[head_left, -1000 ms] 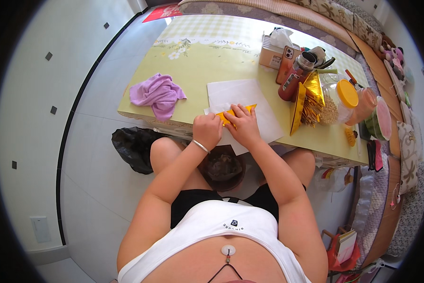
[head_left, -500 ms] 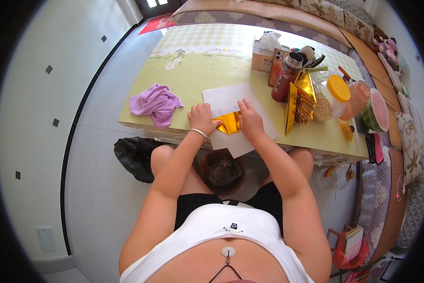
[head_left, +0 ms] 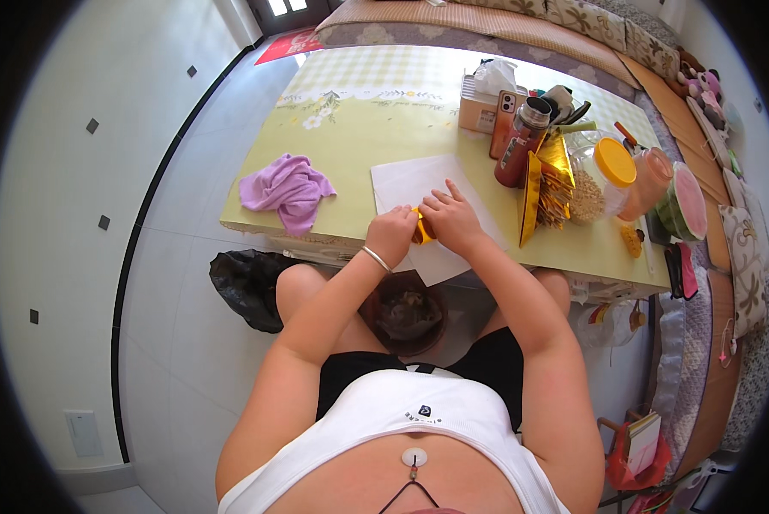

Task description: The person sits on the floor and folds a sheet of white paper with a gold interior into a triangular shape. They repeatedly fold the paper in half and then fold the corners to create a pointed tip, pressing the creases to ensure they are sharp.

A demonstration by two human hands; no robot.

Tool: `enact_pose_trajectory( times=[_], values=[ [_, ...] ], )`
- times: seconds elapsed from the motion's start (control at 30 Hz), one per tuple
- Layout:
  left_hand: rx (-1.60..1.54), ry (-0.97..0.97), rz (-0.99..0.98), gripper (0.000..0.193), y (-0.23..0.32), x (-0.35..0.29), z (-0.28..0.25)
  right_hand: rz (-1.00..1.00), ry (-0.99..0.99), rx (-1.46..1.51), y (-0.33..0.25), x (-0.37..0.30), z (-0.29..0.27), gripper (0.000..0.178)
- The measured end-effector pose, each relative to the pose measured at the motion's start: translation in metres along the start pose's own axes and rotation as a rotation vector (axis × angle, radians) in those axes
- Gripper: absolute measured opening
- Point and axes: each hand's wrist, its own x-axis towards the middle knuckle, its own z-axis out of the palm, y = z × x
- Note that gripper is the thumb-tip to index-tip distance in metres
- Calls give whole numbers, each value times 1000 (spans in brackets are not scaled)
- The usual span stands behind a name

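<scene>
A small piece of shiny gold foil paper (head_left: 423, 228) is held between my two hands, over the white paper sheets (head_left: 402, 177) at the table's near edge. My left hand (head_left: 391, 235), with a bangle at the wrist, is closed on the foil's left side. My right hand (head_left: 454, 219) grips its right side, fingers bent over it and one fingertip raised. Much of the foil is hidden by my fingers. To the right stands a bundle of gold foil paper (head_left: 556, 176), folded and stacked, next to a dark red thermos flask (head_left: 519, 141).
A purple cloth (head_left: 287, 193) lies on the table's left. Behind the thermos are a phone (head_left: 506, 111) and a tissue box (head_left: 477, 107). A yellow-lidded jar (head_left: 592, 180) and watermelon half (head_left: 682, 201) stand right. Below, a bin (head_left: 408, 319) sits between my knees, a black bag (head_left: 246, 289) beside.
My hands have come closer together; the left moved right and slightly down. The foil, spread wider before, now shows as a smaller, bunched or folded piece between my fingers.
</scene>
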Motion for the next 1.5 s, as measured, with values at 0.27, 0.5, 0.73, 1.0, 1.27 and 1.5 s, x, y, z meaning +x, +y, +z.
enact_pose_trajectory(
  times=[0.27,0.5,0.73,1.0,1.27,1.5],
  values=[
    [147,46,-114,36,1,-51,-7,196,-159,233,16,-34,7,57],
    [42,28,-65,32,-10,-38,-23,181,-106,473,29,-39,0,65],
    [81,-152,-77,22,-14,-19,-31,206,-30,562,30,-35,0,64],
    [-152,205,-94,26,-21,-29,-27,251,42,577,28,-29,1,55],
    [-278,317,-163,15,-38,-25,-11,125,126,523,36,-26,-5,46],
    [-1337,229,-776,6,-65,-14,-11,662,421,1175,37,-10,19,17]
  ],
)
